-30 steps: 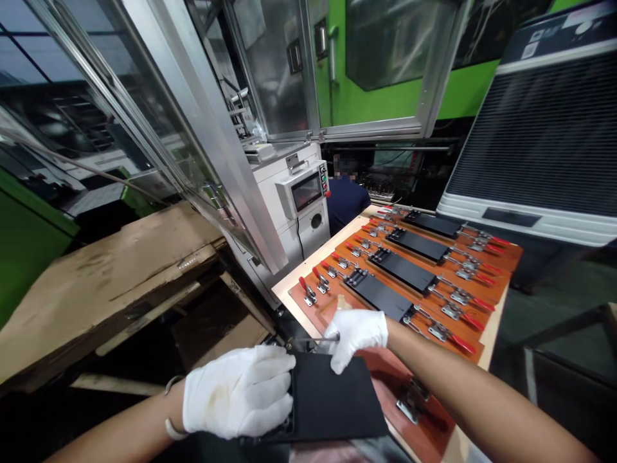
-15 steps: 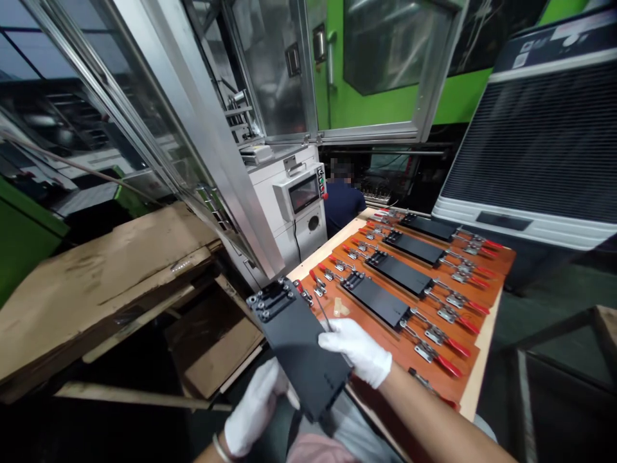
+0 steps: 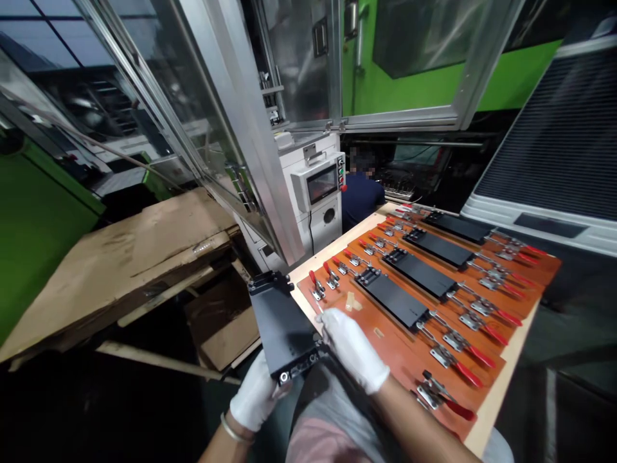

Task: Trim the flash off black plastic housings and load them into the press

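My left hand (image 3: 255,393), in a white glove, grips the lower left edge of a flat black plate (image 3: 284,325) over my lap. Dark blocks with fittings line the plate's far end; its near end face shows a bright round fitting. My gloved right hand (image 3: 355,350) is closed beside the plate's right edge. A thin metal rod (image 3: 319,310) sticks out past its fingers; the rest is hidden in the glove. Whether those fingers touch the plate I cannot tell. Right of the hands, several similar black plates (image 3: 393,297) lie on an orange board (image 3: 351,328) between red-handled toggle clamps (image 3: 465,360).
Small tan pieces (image 3: 353,301) lie on the board. A cardboard-covered bench (image 3: 144,238) stands at left. Ahead are a metal-framed door (image 3: 250,128) and a white cabinet with a screen (image 3: 322,185). Beyond the board, a person in dark blue (image 3: 361,196) is low down. A ribbed unit (image 3: 554,141) stands at right.
The plate has tipped so its near end face now shows, and its near end has moved up and left. My right hand has shifted slightly right. The view has turned left.
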`<action>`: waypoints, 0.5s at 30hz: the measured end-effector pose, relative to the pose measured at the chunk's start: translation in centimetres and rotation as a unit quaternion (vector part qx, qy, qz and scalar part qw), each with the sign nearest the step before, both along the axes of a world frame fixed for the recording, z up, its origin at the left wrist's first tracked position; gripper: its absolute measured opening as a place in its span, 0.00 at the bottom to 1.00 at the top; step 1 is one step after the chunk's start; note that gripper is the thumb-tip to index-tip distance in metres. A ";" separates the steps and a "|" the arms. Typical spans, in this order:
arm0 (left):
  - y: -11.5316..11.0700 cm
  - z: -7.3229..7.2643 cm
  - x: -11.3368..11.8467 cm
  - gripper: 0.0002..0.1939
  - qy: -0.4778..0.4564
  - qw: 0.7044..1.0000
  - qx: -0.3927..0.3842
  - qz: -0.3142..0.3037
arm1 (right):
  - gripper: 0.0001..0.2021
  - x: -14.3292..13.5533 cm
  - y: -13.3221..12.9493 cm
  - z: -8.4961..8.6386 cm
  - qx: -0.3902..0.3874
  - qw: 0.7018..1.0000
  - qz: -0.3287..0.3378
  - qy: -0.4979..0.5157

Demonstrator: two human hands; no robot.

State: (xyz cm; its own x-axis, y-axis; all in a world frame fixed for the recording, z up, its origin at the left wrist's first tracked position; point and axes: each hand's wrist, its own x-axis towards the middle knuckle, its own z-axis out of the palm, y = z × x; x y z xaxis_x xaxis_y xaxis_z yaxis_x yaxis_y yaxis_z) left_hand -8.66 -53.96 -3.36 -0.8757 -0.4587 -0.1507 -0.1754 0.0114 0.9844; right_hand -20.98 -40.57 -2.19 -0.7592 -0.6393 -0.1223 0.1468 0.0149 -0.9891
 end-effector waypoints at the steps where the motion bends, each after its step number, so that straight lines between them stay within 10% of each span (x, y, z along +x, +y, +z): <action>1: -0.1 0.1 0.1 0.24 -0.010 0.999 0.042 0.012 | 0.14 0.5 0.7 0.3 0.022 0.999 0.009 0.046; 7: -0.4 -0.6 0.3 0.16 0.018 0.991 0.079 0.108 | 0.18 4.0 2.6 1.0 0.190 0.952 0.056 0.232; 10: -1.3 -1.1 1.2 0.10 0.061 0.981 -0.150 0.108 | 0.20 4.4 1.6 0.5 0.214 0.936 0.055 0.274; 15: -3.2 -0.3 2.9 0.10 0.082 0.835 -0.538 0.078 | 0.16 4.6 -0.1 0.2 0.233 0.922 0.031 0.309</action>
